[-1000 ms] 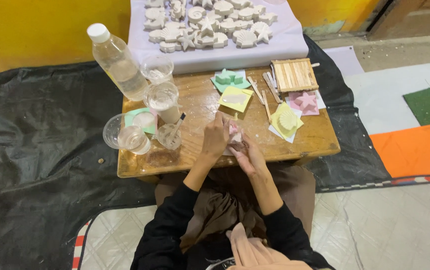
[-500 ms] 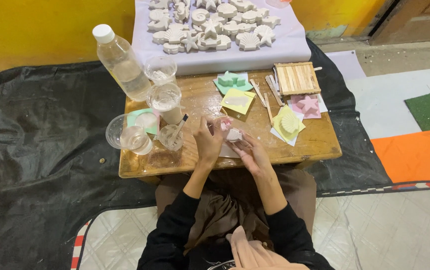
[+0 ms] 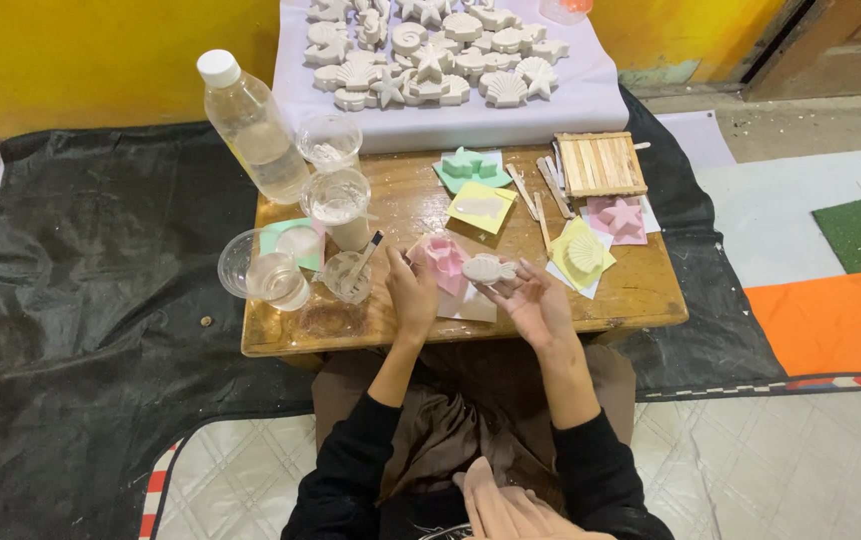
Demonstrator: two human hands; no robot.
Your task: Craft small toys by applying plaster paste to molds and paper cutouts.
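- Demoulding in hand: my right hand [image 3: 535, 300] pinches a white fish cast [image 3: 488, 269]; my left hand [image 3: 412, 292], fingers curled, rests on the pink mould [image 3: 445, 262].
- Next, I judge, calls for gentle carrying over the counter [image 3: 640, 290].

Topmost plaster casts [image 3: 430, 8] cut off

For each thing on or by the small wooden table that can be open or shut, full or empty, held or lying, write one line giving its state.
Plastic bottle: capped, upright, partly filled.
White fish cast: off the table, in right hand.
Pink mould: emptied, at left hand.
Yellow mould: holds a shell cast.
Clear cup: upright, whitish mix inside.
Small cup with stick: upright, stick leaning in it.
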